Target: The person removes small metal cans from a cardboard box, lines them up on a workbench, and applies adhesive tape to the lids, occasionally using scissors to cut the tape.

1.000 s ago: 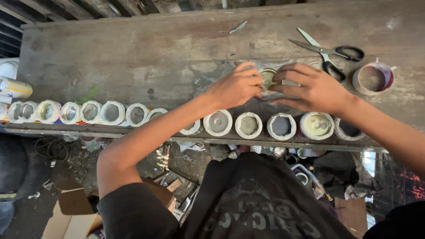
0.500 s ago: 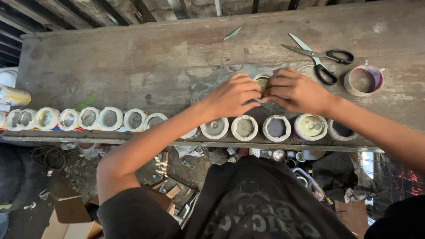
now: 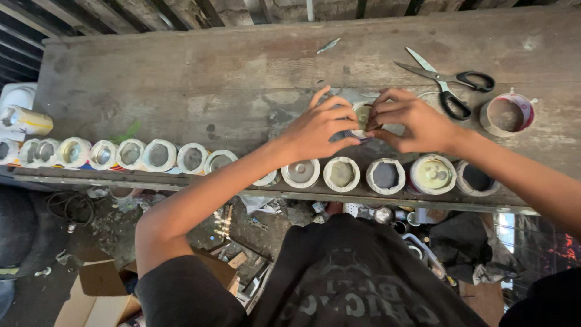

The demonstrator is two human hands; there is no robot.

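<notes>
Both of my hands meet over the middle of a worn wooden bench (image 3: 181,79). My left hand (image 3: 319,126) and my right hand (image 3: 410,121) pinch one small round paper-wrapped cup (image 3: 363,116) between their fingertips; most of the cup is hidden by the fingers. Just below the hands, along the bench's near edge, stands a row of similar white-rimmed cups (image 3: 342,174), running from the far left to under my right forearm.
Black-handled scissors (image 3: 448,82) lie at the upper right, with a single red-and-white cup (image 3: 507,115) beside them. A white and yellow bottle (image 3: 24,121) lies at the left end. Cardboard boxes (image 3: 100,290) and scraps sit on the floor under the bench.
Both hands have closed in tighter around the small cup, and the view has shifted slightly; the row of cups and the scissors stay where they were.
</notes>
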